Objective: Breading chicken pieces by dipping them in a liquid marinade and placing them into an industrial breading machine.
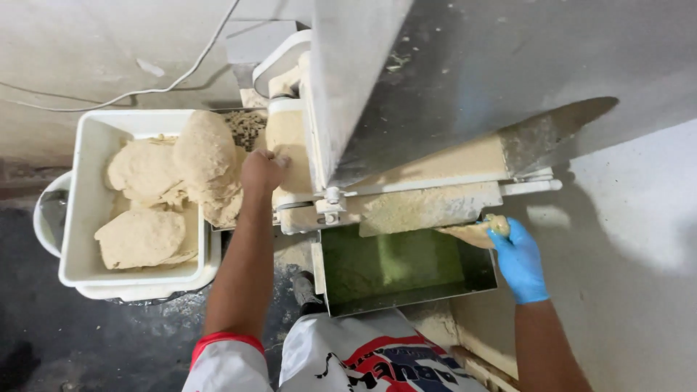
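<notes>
- Pressing against the beige dough at the machine's feed end, the bare left hand (263, 170) is curled narrow, knuckles up; whether it grips a lump or only pushes, I cannot tell.
- Gloved in blue, the right hand (520, 258) pinches a thin flat dough sheet (475, 232) where it comes off the belt's lower edge, above the right corner of the green-lined tray (406, 270).
- Judging by the white tub (87, 210), much is left: several big dough lumps (141, 236) lie in it, one tall lump (207, 156) leaning on its right rim toward the machine.
- Only this one sheet shows at the outlet; the tray holds smears, no stacked pieces.
- Room is tight on the left: the forearm runs between tub rim and machine frame (327, 210).
- The slanted steel cover (406, 80) overhangs the belt, so the right hand works under its edge; the pale surface to the right is open.
</notes>
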